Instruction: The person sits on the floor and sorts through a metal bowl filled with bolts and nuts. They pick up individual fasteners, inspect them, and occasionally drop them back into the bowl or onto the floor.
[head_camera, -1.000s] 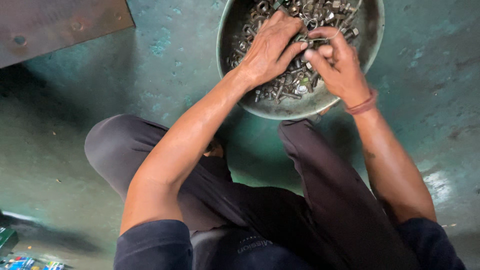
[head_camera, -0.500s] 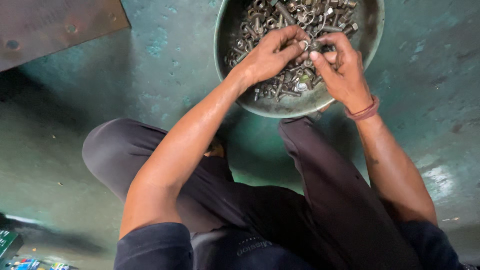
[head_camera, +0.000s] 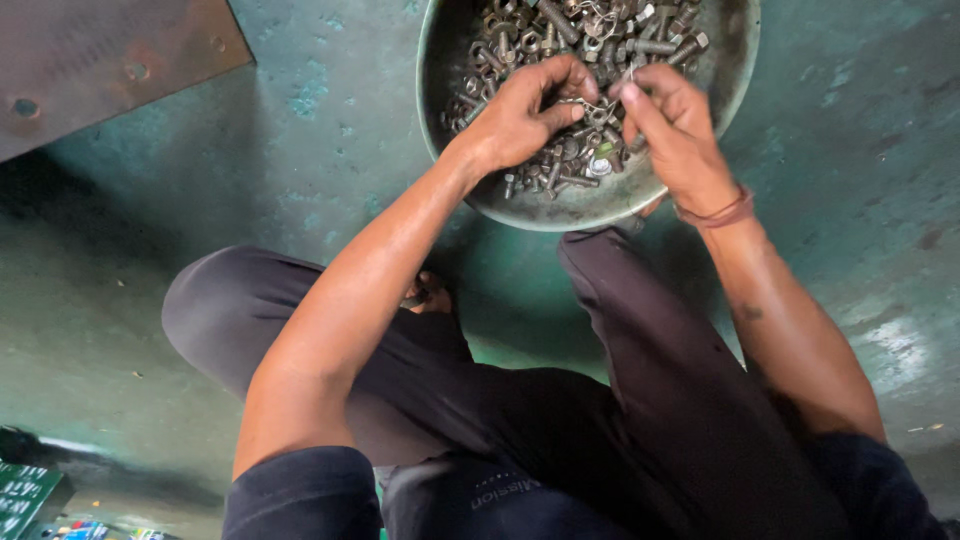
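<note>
A round metal bowl full of loose nuts and bolts sits on the green floor at twelve o'clock from the seated person, its near rim just past the knees. Both hands meet over the middle of the heap. The left hand comes in from eight o'clock, fingers curled and closed around a small piece of hardware, with the thumb pressed toward the fingertips. The right hand comes in from four o'clock, its fingers pinched together on the same small piece, so the two hands nearly touch; exactly what kind of piece it is cannot be told. A reddish band circles the right wrist. Dark trousers cover the bent legs below the bowl. A rusty metal plate lies on the floor at ten o'clock, well apart from the bowl.
</note>
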